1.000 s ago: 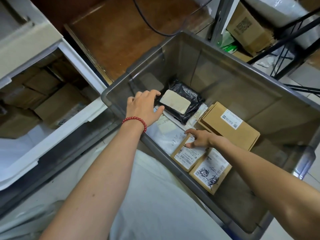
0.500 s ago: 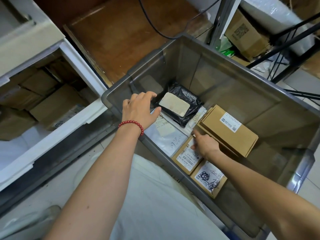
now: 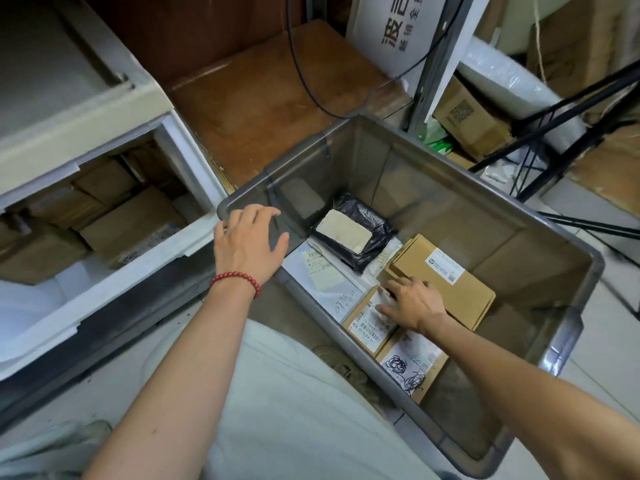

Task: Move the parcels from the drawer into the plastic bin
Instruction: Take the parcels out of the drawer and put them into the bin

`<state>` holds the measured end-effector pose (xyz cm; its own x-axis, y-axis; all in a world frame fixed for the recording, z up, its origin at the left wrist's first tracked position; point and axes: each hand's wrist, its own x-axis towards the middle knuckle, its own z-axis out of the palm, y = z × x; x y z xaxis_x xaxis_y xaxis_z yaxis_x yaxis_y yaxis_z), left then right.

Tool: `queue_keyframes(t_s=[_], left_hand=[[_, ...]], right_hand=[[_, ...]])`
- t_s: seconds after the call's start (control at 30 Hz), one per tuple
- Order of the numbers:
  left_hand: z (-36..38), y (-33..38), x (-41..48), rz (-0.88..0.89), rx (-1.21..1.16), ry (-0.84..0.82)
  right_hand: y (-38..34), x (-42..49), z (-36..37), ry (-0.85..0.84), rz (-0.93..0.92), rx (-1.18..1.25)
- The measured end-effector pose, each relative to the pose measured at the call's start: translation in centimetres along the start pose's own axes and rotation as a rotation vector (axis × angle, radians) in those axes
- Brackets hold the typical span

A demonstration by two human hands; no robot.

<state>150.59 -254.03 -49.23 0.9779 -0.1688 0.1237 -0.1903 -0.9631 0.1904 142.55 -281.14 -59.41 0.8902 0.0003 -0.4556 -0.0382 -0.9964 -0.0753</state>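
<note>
The small box (image 3: 367,327) is best pushed flat by the straight-fingered right hand (image 3: 412,303), while the plastic bin (image 3: 478,186) is steadied by the loose left hand (image 3: 247,244).

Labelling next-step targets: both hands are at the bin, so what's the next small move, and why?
Probably swing the left hand over to the drawer for one of the cardboard boxes left in it. That hand is open and empty at the bin corner nearest the drawer, while the right hand lies flat on a small labelled parcel already down in the bin.
</note>
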Motion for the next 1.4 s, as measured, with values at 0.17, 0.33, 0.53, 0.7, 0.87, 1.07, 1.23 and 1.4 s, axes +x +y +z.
queue_keyframes(t_s=[0.17,0.33,0.53,0.7,0.87,1.07,1.23,1.4], left_hand=[[-1.8,-1.1,-2.5,-0.056,0.054,0.008],[-3.5,-2.8,-4.2,-0.202,0.117,-0.04],[-6.8,-5.6,-7.0,-0.347,0.063,0.014],[-8.9,-11.0,-12.1,-0.503,0.113,-0.046],[-11.3,-15.2,-15.0,-0.646,0.134,-0.041],[-12.0,-17.2,-14.6,-0.659,0.159,-0.044],[-10.3,-18.7,-13.4,-0.671,0.152,-0.086],[-8.0,-20.5,-11.1,-0.679,0.135,-0.122]], right_hand=[[-2.1,-0.4,-4.2,0.109,-0.027,0.006],[-6.6,-0.5,-9.0,0.246,-0.122,0.086],[-14.4,-2.0,-14.9,0.395,-0.348,0.111],[-20.9,-3.6,-17.0,0.427,-0.508,0.135],[-26.4,-4.7,-17.5,0.406,-0.611,0.129],[-30.4,-4.5,-16.1,0.316,-0.622,0.089],[-30.8,-1.6,-15.5,0.225,-0.536,0.01],[-32.6,1.9,-14.9,0.196,-0.487,0.073]])
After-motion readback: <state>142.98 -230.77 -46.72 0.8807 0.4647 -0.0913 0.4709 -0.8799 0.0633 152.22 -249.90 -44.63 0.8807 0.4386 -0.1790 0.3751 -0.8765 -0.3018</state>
